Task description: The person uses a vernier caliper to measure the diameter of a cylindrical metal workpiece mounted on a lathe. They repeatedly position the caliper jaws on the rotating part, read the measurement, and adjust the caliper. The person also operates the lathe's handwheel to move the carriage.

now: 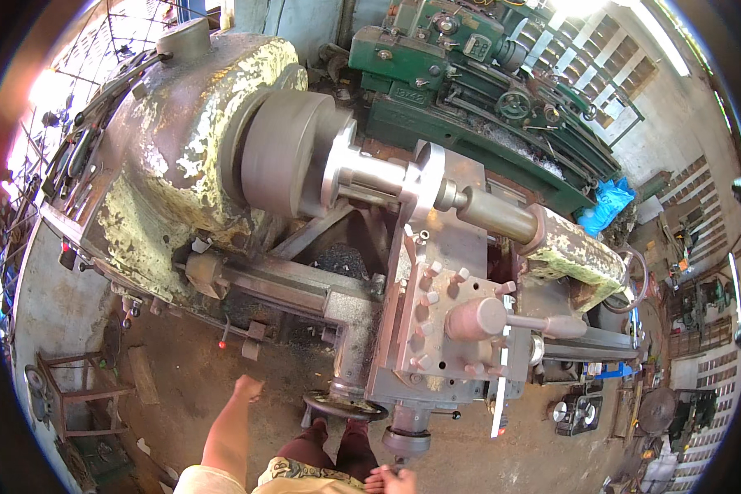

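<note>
Light-coloured shirt [305, 477] cloth lies nearest the camera in the head view, at the lower edge. Beside it, the left hand [249, 389] hangs with its fingers curled in, near a red-knobbed lever [222, 344] and apart from the handwheel [346, 407]. The right hand [391, 479] is partly cut off by the lower edge, fingers bent, just below the cross-slide dial [407, 443]; whether it pinches anything, I cannot tell. Well beyond both hands, the shiny metal workpiece [372, 171] sits between the large chuck [288, 152] and the tailstock [572, 259]. Between the right hand and that workpiece stands the bolted tool post [436, 329], its clamp lever [543, 325] pointing right. The handwheel partly covers the feet. Behind are a green lathe [469, 99] and a blue bag [609, 202]; a metal-framed stand [82, 395] is at far left
</note>
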Action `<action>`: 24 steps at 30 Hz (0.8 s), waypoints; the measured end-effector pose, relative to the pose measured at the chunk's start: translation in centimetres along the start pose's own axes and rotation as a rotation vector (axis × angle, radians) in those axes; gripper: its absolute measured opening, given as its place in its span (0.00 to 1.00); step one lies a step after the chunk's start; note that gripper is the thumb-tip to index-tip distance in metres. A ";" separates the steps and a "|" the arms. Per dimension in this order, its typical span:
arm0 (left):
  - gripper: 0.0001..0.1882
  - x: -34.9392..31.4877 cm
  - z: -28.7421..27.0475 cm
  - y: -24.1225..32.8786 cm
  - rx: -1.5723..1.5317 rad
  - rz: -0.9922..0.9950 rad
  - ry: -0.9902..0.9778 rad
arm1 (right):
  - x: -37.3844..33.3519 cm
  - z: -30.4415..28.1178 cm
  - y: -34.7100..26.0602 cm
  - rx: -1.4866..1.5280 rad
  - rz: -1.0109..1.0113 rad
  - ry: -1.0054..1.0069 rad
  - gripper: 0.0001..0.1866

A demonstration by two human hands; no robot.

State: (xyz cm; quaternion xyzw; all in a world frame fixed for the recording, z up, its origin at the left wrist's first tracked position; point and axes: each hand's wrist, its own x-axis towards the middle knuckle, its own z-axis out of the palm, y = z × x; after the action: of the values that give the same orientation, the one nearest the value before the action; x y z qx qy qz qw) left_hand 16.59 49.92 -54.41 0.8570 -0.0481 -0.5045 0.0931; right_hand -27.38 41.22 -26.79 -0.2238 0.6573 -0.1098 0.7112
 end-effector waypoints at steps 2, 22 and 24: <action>0.24 2.8 -1.7 -1.4 0.269 0.004 0.159 | 3.3 1.0 3.1 -0.011 0.038 -0.114 0.17; 0.14 10.1 -8.4 0.1 -1.294 -0.016 0.251 | 4.6 -7.8 2.1 -0.810 -0.316 0.463 0.16; 0.10 9.6 -8.9 0.6 -1.297 0.039 0.304 | 1.7 -6.3 2.3 -0.770 -0.374 0.485 0.15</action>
State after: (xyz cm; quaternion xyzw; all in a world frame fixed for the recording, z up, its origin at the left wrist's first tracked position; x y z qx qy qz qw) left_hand 29.04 48.63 -58.26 0.6880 0.2634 -0.3029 0.6047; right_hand -33.69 41.35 -29.61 -0.5526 0.7452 -0.0339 0.3716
